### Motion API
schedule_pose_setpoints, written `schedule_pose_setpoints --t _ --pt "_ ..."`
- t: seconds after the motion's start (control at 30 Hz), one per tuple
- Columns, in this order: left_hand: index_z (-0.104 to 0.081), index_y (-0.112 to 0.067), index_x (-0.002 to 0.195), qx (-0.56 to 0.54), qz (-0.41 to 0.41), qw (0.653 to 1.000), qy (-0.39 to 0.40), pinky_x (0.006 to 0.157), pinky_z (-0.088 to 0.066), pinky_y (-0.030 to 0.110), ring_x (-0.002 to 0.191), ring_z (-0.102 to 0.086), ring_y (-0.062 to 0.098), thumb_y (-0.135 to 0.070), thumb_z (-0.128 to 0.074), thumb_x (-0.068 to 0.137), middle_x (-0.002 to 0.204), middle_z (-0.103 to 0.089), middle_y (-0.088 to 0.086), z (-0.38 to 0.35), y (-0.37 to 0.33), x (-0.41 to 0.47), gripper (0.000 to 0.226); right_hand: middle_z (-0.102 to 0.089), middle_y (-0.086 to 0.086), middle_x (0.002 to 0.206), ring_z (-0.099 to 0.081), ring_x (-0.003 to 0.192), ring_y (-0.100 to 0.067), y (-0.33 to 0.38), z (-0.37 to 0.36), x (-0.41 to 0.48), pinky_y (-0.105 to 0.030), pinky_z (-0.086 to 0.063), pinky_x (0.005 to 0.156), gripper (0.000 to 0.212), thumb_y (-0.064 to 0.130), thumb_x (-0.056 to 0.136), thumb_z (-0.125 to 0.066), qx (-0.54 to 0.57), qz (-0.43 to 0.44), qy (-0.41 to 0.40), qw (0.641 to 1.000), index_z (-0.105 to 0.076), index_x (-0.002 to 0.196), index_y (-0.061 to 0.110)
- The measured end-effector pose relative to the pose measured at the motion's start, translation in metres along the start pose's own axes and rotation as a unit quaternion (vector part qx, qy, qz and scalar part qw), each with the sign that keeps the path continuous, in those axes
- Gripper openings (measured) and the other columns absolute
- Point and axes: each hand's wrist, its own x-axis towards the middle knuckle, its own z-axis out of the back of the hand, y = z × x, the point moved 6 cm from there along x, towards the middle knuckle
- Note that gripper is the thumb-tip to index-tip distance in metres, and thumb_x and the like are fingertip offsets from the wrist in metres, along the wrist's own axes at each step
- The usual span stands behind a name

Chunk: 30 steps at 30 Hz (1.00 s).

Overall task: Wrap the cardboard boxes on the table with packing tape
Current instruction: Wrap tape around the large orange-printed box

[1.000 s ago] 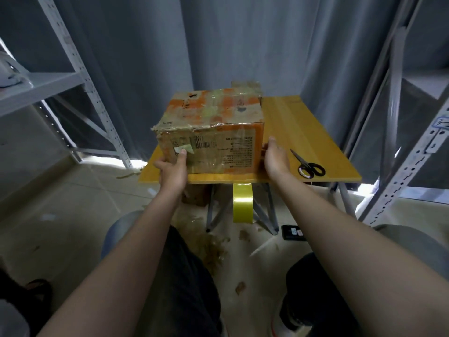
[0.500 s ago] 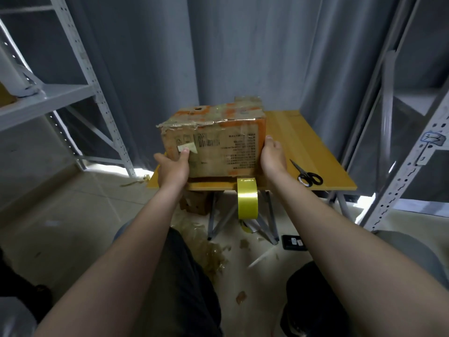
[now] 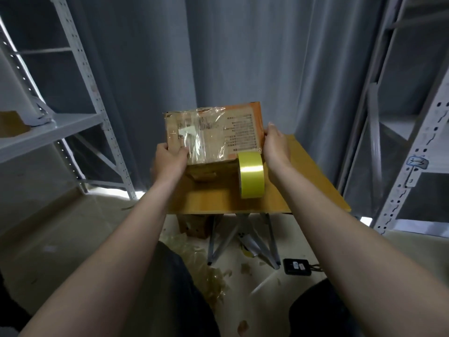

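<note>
Cardboard glossed with wrinkled clear tape [image 3: 206, 144] fills the space between the hands, so the wrapping looks begun but not finished. The near face of the box [image 3: 238, 127] is covered, the roll is not cut free, and the far faces are hidden. The left hand [image 3: 170, 159] grips the box's corner at eight o'clock, with the thumb laid across the near face and the fingers out of sight behind. The right hand [image 3: 275, 147] clasps the edge at three o'clock, thumb up along the corner and fingers gone round the side; how tightly they curl cannot be told. Between them the box is held tipped up, near face towards the camera, its top edge at twelve o'clock against the curtain [image 3: 243, 57]. Whether its far lower edge touches the worktop [image 3: 213, 201] cannot be made out. The yellow roll [image 3: 251, 177] sits just below the box's five o'clock corner, touching it, and is probably joined to it by a run of tape. What seems left is to carry the roll round the uncovered faces, press the tape flat and sever it. Further out, tape scraps [image 3: 213, 280] litter the floor at six o'clock, a second cardboard piece [image 3: 194, 226] lies under the worktop, and shelves [image 3: 48, 127] stand at nine o'clock.
</note>
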Motion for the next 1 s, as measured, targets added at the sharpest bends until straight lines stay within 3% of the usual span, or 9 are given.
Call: schedule_pose_setpoints --t 0.17,0.27,0.43,0.53,0.6,0.67,0.77,0.9,1.0 --pt "-0.07 -0.023 0.116 0.038 -0.032 0.998 0.026 0.093 -0.058 0.043 0.103 -0.068 0.024 -0.034 -0.064 0.092 0.108 -0.072 -0.004 -0.004 -0.042 0.021 0.027 -0.069 -0.006 0.126 -0.055 0.127 -0.034 0.029 0.005 0.022 -0.048 -0.04 0.113 0.056 0.057 0.108 -0.029 -0.007 0.028 -0.008 1.0 -0.072 0.114 0.022" --pt "-0.069 -0.02 0.118 0.062 -0.034 0.997 0.018 0.099 -0.056 0.046 0.111 -0.067 0.029 -0.037 -0.065 0.094 0.115 -0.072 0.002 -0.009 -0.056 0.037 0.03 -0.071 -0.001 0.12 -0.062 0.119 -0.029 0.039 0.005 0.037 -0.044 -0.044 0.109 0.052 0.062 0.105 -0.033 0.033 0.016 0.019 0.999 -0.071 0.093 0.029" --pt "-0.064 -0.01 0.123 0.132 -0.01 0.991 0.012 0.109 -0.046 0.053 0.123 -0.059 0.039 -0.043 -0.057 0.101 0.127 -0.067 0.014 -0.021 -0.052 0.065 0.04 -0.061 0.011 0.105 -0.06 0.103 -0.014 0.04 0.001 0.05 -0.03 -0.043 0.078 0.031 0.05 0.109 -0.039 0.09 0.074 0.029 0.993 -0.051 0.126 0.027" --pt "-0.058 -0.008 0.134 0.183 -0.006 0.983 0.008 0.115 -0.039 0.054 0.134 -0.049 0.042 -0.048 -0.051 0.104 0.141 -0.059 0.017 -0.029 -0.053 0.074 0.05 -0.064 0.015 0.119 -0.059 0.117 -0.012 0.03 -0.003 0.051 -0.032 -0.045 0.093 0.039 0.056 0.107 -0.036 0.074 0.101 0.047 0.991 -0.059 0.127 0.031" --pt "-0.048 -0.009 0.146 0.224 -0.002 0.975 -0.011 0.118 -0.032 0.056 0.146 -0.029 0.044 -0.047 -0.052 0.104 0.158 -0.035 0.02 -0.034 -0.056 0.072 0.057 -0.068 0.006 0.13 -0.061 0.123 -0.015 0.022 -0.005 0.051 -0.036 -0.048 0.102 0.056 0.064 0.101 -0.034 0.066 0.097 0.053 0.992 -0.068 0.13 0.029" --pt "-0.044 -0.012 0.149 0.277 -0.107 0.952 -0.07 0.118 -0.029 0.057 0.149 -0.02 0.043 -0.034 -0.057 0.103 0.162 -0.023 0.018 -0.036 -0.072 0.067 0.053 -0.07 0.004 0.128 -0.063 0.121 -0.015 0.017 -0.007 0.051 -0.034 -0.048 0.098 0.061 0.065 0.099 -0.033 0.055 0.108 0.049 0.991 -0.071 0.127 0.026" --pt "-0.06 -0.019 0.137 0.314 -0.35 0.881 -0.044 0.119 -0.032 0.051 0.145 -0.035 0.031 -0.013 -0.057 0.099 0.15 -0.047 0.007 -0.061 -0.104 0.058 0.039 -0.073 0.001 0.118 -0.063 0.112 -0.013 0.012 -0.011 0.049 -0.021 -0.044 0.091 0.061 0.06 0.103 -0.028 0.044 0.138 0.055 0.988 -0.073 0.115 0.022" --pt "-0.066 -0.028 0.136 0.305 -0.396 0.841 0.205 0.098 -0.048 0.037 0.124 -0.06 0.022 -0.032 -0.062 0.101 0.136 -0.067 -0.003 -0.109 -0.119 0.049 0.035 -0.065 -0.012 0.121 -0.049 0.125 -0.021 0.017 -0.008 0.039 -0.011 -0.036 0.099 0.055 0.051 0.105 -0.027 0.048 0.216 0.018 0.975 -0.071 0.113 0.018" --pt "-0.063 -0.033 0.136 0.342 -0.422 0.823 0.169 0.093 -0.05 0.038 0.123 -0.061 0.024 -0.037 -0.058 0.103 0.136 -0.067 -0.006 -0.116 -0.114 0.051 0.034 -0.067 0.005 0.102 -0.055 0.114 -0.017 0.034 -0.01 0.026 -0.011 -0.041 0.092 0.037 0.056 0.097 -0.047 0.062 0.278 0.036 0.958 -0.073 0.092 0.029"
